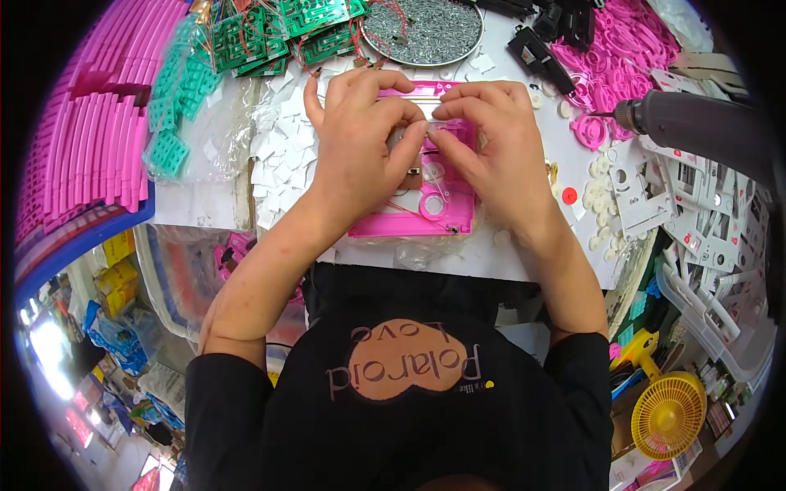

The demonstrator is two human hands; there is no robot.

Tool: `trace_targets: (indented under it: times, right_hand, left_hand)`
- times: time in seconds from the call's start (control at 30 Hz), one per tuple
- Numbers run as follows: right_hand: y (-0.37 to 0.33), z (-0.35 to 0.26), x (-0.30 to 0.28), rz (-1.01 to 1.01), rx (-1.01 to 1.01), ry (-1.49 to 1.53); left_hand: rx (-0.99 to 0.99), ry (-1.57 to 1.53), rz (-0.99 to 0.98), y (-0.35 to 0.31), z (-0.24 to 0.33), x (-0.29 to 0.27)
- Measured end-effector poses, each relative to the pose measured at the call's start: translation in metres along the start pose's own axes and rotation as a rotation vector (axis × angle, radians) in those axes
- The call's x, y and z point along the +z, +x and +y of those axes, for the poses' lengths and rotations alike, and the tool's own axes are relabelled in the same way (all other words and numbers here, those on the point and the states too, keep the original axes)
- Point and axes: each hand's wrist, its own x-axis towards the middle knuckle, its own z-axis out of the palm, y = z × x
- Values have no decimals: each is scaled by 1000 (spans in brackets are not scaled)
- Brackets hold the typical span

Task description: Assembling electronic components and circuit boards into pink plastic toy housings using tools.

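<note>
A pink plastic housing [381,224] lies in front of me on the table, with a clear plastic bag [422,252] under its near edge. Inside it are a small brown board [408,180] with a switch, a thin red wire and a round ring-shaped opening [432,204]. My left hand [360,127] is over the housing's left side, thumb and forefinger pinched together near the middle. From the right, my right hand [499,143] meets it, thumb and bent fingers closed close to the left fingertips. Whatever small piece lies between the fingertips is hidden.
Green circuit boards [315,41] with red wires and a round tray of screws [479,37] stand at the back. An electric screwdriver [688,123] juts in from the right, near pink parts [622,53]. White squares [282,168] lie left; stacked pink panels [98,151] stand farther left.
</note>
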Motion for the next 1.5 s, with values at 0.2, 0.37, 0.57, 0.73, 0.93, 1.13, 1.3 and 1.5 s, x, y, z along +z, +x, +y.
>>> trace_targets:
  times: [0.2, 0.37, 0.57, 0.73, 0.93, 1.13, 1.3, 1.5]
  right_hand:
    - [6, -7, -1, -80, -55, -107]
    - [9, -9, -8, -195, -77, -111]
    - [14, -2, -4, -169, -101, -77]
    - [18, -6, -6, -195, -107, -162]
    - [23, -3, -7, -256, -114, -179]
    - [28, -2, -8, -301, -127, -151]
    - [38, -1, -10, -379, -216, -199]
    - [39, 0, -10, -407, -249, -193]
  left_hand:
    - [19, 20, 0, -3, 4, 0]
    - [13, 26, 12, -8, 5, 2]
    - [-56, 64, -50, -8, 7, 5]
    - [-40, 82, -37, -7, 9, 6]
    - [-46, 74, -44, -8, 11, 6]
    - [-64, 57, -34, -10, 10, 7]
    - [-57, 99, -19, -11, 13, 3]
    - [-112, 50, 56, -22, 1, -16]
